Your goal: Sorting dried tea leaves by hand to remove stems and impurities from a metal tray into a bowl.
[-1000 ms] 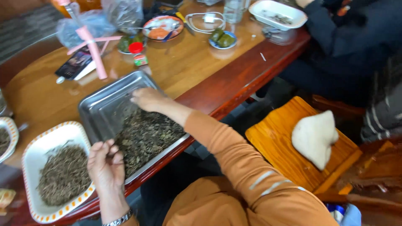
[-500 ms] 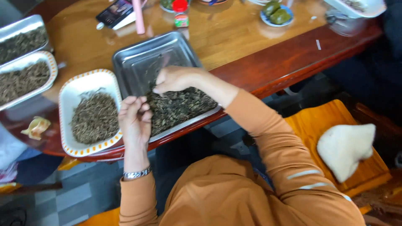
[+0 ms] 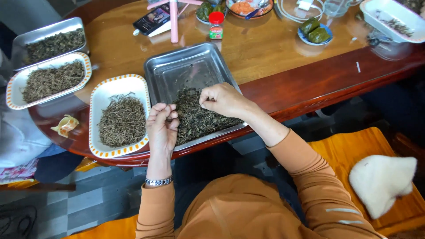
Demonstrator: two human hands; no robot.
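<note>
A steel tray (image 3: 186,59) lies at the table's near edge, with a pile of dark dried leaves (image 3: 199,119) in its near half. My right hand (image 3: 223,99) rests on top of the pile, fingertips pinched into the leaves. My left hand (image 3: 163,126) hovers over the tray's left rim. Its fingers are curled against the thumb, and a few dark bits show between them. To the left, touching the tray, a white dish with an orange rim (image 3: 116,80) holds thin dried stems (image 3: 121,120).
Further left stand a second orange-rimmed dish (image 3: 17,84) and a second steel tray (image 3: 26,37), both filled. A phone (image 3: 152,18), a red-capped bottle (image 3: 216,25), small plates and a white dish (image 3: 376,15) line the far side. A cream cloth (image 3: 383,179) lies on an orange seat.
The view has swung left, bringing in the two far-left dishes. My right hand drew back from the tray's far part onto the leaf pile. My left hand stays by the rim.
</note>
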